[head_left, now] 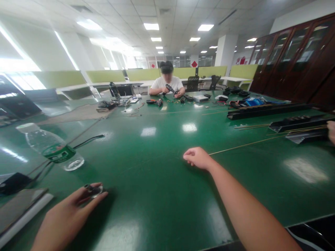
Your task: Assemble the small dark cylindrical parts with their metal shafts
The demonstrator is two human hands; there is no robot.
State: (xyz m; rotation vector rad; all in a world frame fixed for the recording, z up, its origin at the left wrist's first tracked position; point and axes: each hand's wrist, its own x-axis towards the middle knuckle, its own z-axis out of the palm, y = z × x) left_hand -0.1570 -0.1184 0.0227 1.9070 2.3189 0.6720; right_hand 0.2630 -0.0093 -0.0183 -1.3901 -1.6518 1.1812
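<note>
At the lower left, my left hand (69, 211) is closed round a small shiny metal part (94, 190), pinched between thumb and fingers just over the green table (146, 174). Near the middle of the table, my right hand (197, 157) has its fingers pressed together; what they hold, if anything, is too small to make out. A thin brass-coloured rod (243, 146) runs from behind my right hand toward black metal channels (300, 122) on the right.
A clear bottle (56, 150) leans at the left, near a black cable (89, 140). Across the table a person (167, 83) holds a power tool. Tools (155, 102) and parts lie along the far side. Another person's hand (331, 131) shows at the right edge.
</note>
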